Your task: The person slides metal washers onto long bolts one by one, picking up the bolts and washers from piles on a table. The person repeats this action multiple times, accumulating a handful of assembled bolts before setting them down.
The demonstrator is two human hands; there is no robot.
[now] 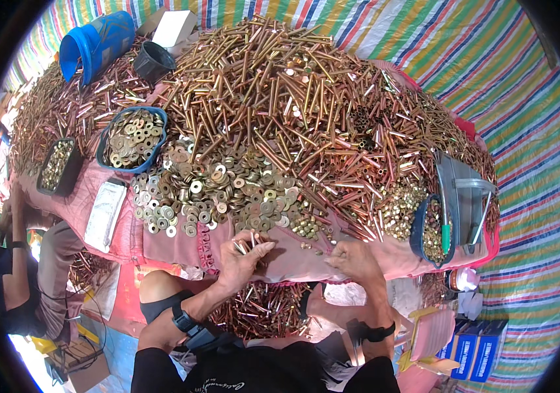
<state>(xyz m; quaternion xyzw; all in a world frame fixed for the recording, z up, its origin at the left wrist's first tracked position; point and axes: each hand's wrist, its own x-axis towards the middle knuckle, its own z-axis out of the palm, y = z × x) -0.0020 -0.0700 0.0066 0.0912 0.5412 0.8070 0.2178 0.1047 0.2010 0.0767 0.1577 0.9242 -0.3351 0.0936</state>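
Observation:
My left hand (242, 261) is closed around a few slim metal bolts (241, 247), whose shiny ends stick out between the fingers at the table's near edge. To its right, my right hand (354, 261) has its fingers curled together over the pink cloth (398, 257); whatever they pinch is hidden. Small brass-coloured nuts (311, 229) lie loose just beyond and between the hands. Past the left hand spreads a heap of flat round washers (227, 187). Behind everything rises a large mound of long golden and coppery bolts (260, 85).
A blue basin (101, 152) of washers and a dark tray (72, 180) of nuts stand left. At right are a nut-filled container (416, 245) and a grey metal scoop-like bin (466, 209). A blue bucket (77, 56) lies tipped at far left. Another person (51, 275) sits at left.

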